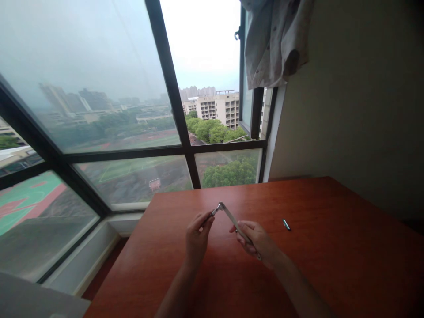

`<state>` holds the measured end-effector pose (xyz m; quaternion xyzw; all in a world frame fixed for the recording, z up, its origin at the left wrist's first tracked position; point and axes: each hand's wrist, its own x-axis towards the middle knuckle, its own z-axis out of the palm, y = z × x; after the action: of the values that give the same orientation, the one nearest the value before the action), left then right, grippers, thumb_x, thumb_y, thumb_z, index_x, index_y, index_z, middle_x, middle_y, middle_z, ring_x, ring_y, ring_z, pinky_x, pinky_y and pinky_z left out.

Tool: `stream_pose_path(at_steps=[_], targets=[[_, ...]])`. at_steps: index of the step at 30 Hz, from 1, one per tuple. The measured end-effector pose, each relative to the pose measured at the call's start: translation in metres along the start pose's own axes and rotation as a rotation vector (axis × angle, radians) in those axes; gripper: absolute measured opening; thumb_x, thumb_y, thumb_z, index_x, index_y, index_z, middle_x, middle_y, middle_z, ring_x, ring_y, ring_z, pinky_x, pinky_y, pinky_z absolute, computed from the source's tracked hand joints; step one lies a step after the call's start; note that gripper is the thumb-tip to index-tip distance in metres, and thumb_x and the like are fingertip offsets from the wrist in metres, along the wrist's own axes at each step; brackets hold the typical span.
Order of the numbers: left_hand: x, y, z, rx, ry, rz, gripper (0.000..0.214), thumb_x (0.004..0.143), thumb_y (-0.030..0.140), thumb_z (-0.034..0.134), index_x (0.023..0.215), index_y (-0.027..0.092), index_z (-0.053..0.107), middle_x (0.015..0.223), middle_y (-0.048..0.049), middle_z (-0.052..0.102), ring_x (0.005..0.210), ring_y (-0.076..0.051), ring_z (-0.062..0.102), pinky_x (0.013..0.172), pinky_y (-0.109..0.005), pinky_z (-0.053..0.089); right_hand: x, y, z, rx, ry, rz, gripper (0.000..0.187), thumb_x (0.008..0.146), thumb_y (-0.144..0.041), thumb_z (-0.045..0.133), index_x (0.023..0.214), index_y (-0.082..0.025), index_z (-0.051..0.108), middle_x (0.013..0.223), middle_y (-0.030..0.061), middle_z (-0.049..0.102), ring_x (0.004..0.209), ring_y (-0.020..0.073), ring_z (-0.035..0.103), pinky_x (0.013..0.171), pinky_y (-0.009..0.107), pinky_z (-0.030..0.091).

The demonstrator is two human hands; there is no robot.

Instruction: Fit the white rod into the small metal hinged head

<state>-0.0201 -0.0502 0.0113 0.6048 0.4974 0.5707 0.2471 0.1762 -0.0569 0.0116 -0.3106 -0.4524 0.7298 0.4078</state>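
Observation:
My left hand [197, 236] is closed, pinching a slim dark rod with a silvery end [215, 210], which looks like a pen without its cap. My right hand [255, 240] is wrapped round a long, flat, silver-grey metal bar [230, 216] that resembles a wrench. It slants up and left, and its head meets the silvery tip of the rod, above the table. Whether the two are joined or merely touching, I cannot tell. A short dark piece with a bright strip [286, 225], perhaps a pen cap, lies on the table to the right of my right hand.
Both forearms reach over a reddish-brown wooden table [331, 265]. Beyond its far edge stand dark-framed windows [129, 154], one pane open. Grey cloth [274, 44] hangs at the upper right beside a plain wall [351, 97]. A low white ledge [89, 256] runs along the left.

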Motion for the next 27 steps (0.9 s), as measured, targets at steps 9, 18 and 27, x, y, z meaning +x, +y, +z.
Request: stream_pose_path(at_steps=[9, 18, 27], targets=[[0.0008, -0.0033, -0.0010, 0.018, 0.026, 0.009, 0.024, 0.082, 0.031, 0.064, 0.099, 0.018, 0.073, 0.093, -0.0068, 0.071, 0.084, -0.019, 0.063, 0.070, -0.025, 0.048, 0.0012, 0.0002, 0.0011, -0.002, 0.018, -0.018, 0.040, 0.085, -0.052, 0.055, 0.090, -0.013, 0.063, 0.056, -0.0063, 0.047, 0.032, 0.0009, 0.026, 0.029, 0.014, 0.017], [0.0003, -0.0043, -0.0009, 0.031, 0.033, 0.005, 0.022, 0.083, 0.029, 0.063, 0.101, 0.019, 0.073, 0.094, -0.0062, 0.070, 0.084, -0.019, 0.062, 0.071, -0.025, 0.046, 0.0028, 0.0018, 0.0008, -0.041, 0.019, -0.043, 0.040, 0.086, -0.052, 0.053, 0.088, -0.013, 0.062, 0.056, -0.0061, 0.048, 0.032, 0.0011, 0.028, 0.030, 0.015, 0.018], [0.0004, -0.0050, -0.0021, 0.005, 0.066, 0.006, 0.024, 0.084, 0.030, 0.063, 0.103, 0.019, 0.072, 0.093, -0.0055, 0.069, 0.084, -0.018, 0.061, 0.071, -0.024, 0.046, 0.0004, 0.0032, 0.0026, -0.090, 0.020, -0.028, 0.044, 0.085, -0.055, 0.052, 0.091, -0.013, 0.063, 0.056, -0.0058, 0.048, 0.032, 0.0016, 0.029, 0.029, 0.015, 0.018]])
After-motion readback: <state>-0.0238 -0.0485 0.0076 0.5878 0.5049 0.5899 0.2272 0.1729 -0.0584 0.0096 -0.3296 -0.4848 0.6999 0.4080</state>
